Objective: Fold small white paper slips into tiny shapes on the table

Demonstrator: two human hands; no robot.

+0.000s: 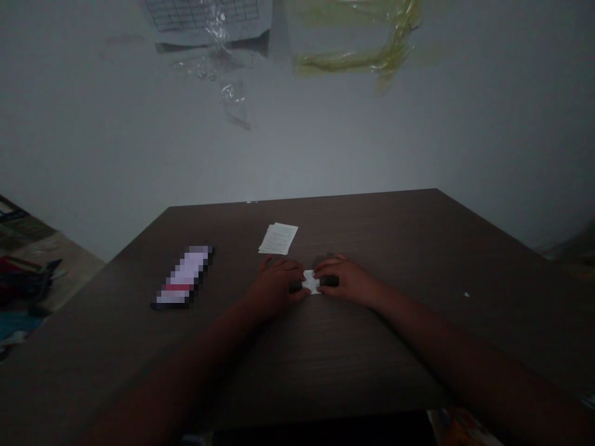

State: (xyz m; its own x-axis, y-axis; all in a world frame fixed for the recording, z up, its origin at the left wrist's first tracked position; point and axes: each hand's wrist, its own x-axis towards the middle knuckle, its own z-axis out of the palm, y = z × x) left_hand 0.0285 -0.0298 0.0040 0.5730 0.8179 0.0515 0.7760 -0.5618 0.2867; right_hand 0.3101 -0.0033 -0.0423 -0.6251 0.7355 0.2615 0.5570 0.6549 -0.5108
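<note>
A dark brown table [395, 235], its grain running roughly from side to side, fills most of the view in dim light, its far edge against a pale grey wall [325, 148]. High on the wall, a sheet with a printed grid [204, 15] is fixed at the left, a strip of clear tape [236, 102] hangs below it, and yellowed tape [348, 62] frames a patch farther right. Beyond the table's left side, mixed belongings [28, 285] lie on a light floor. On the table's left part is a phone [183, 277], its lit screen blurred into blocks; a small stack of printed papers [277, 239] lies slightly fanned near the middle, farther off than the hands, and a tiny white scrap [467, 294] sits well to the right. Between the two hands, just nearer than the stack, is a small paper slip [311, 282] bearing lines of print. The left hand [281, 285] has its fingers curled and thumb close, holding the slip's left end; the right hand [341, 280] holds the right end likewise, fingers bent over a narrow gap. In this gloom, whether the slip lies flat or is slightly raised is hard to tell.
</note>
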